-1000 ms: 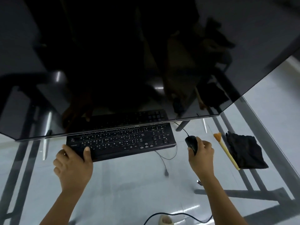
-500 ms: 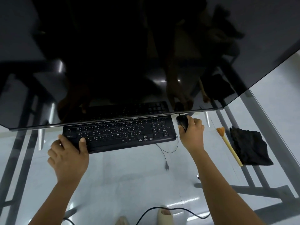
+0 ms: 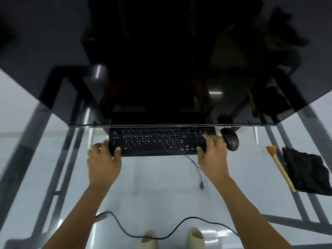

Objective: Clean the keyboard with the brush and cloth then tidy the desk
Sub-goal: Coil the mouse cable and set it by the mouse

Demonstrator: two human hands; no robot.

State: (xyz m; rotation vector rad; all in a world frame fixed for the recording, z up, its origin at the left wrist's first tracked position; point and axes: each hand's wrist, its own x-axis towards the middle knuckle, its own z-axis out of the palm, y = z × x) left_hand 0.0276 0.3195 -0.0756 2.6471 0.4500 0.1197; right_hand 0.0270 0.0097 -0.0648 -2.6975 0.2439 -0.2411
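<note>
Keyboard [image 3: 158, 141], black and wide, lies on the glass worktop [image 3: 161, 186] with its far edge tucked right under the lower edge of the dark monitor [image 3: 161, 60], so no room shows beyond it on that side. At its left near corner the left hand [image 3: 103, 162] grips the edge, thumb curled over the top and fingers wrapped around the end. Along the near edge between the two hands the glass lies open, crossed only by a thin cable [image 3: 195, 168] that trails from the keyboard toward the near side and ends in a small plug. The right hand [image 3: 212, 157] grips the right near corner, thumb on the near edge and fingers curled over the keys at that end. Just beside its knuckles, to the right, sits a black mouse [image 3: 230, 141], close to the keyboard's right end and partly under the monitor edge. Further right, well apart from the keyboard, a brush [image 3: 280, 168] with a pale handle lies at an angle, bristles toward the far side. Touching its right side is a crumpled black cloth [image 3: 309, 173], near the worktop's right edge.
</note>
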